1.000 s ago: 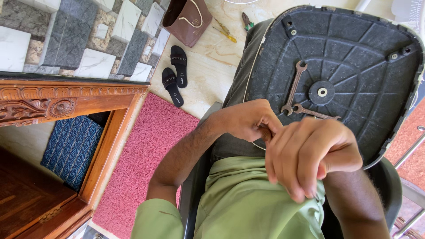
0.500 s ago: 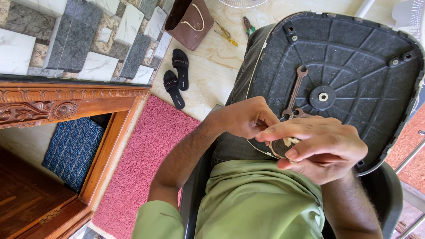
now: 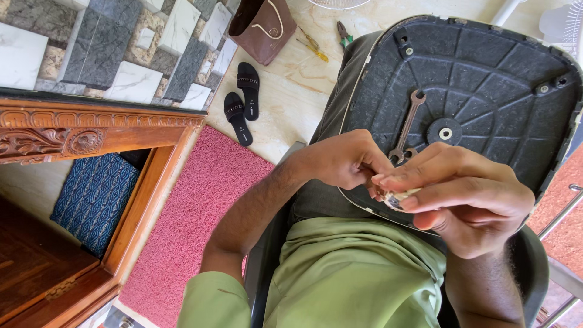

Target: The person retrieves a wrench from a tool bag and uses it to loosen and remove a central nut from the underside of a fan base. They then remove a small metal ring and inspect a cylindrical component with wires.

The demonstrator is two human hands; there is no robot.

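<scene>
Two hands meet over the black ribbed underside of an upturned chair seat (image 3: 486,79) resting on a person's lap.

Right hand (image 3: 467,194), fingers curled, pinches a small pale object (image 3: 401,198) at its fingertips; left hand (image 3: 343,159) is closed beside it, touching the same spot, what it grips hidden. A rusty spanner (image 3: 408,124) lies on the seat near a centre hole. On the floor: black sandals (image 3: 242,100), brown bag (image 3: 262,25), pliers (image 3: 344,33), red mat (image 3: 194,212).
</scene>
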